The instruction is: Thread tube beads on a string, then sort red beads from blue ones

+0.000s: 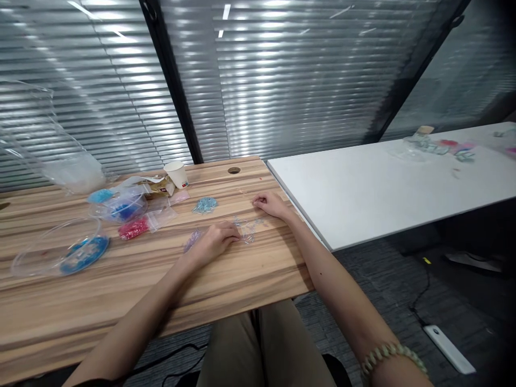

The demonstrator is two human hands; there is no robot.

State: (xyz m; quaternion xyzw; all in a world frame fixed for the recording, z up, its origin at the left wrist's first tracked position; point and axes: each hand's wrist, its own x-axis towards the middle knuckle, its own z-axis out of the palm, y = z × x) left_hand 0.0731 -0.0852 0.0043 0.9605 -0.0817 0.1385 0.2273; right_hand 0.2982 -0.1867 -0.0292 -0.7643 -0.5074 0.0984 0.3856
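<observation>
My left hand (220, 237) rests low over the wooden table, fingers closed together, their tips at a loose scatter of small clear pieces (249, 234). Whatever those fingers hold is too small to make out. A little farther right and back, my right hand (272, 205) has its thumb and fingers curled together in a pinch; anything between them cannot be made out. A small heap of purplish pieces (192, 240) lies partly behind my left hand. Beyond it sits a heap of light-blue pieces (205, 205).
On the left of the wooden table (100, 301) stand a clear round container (40, 252), a plastic tub (116, 210), a bag of red beads (134, 228) and a paper cup (176, 174). A white table (346, 188) adjoins at right. A power strip (449, 348) lies on the floor.
</observation>
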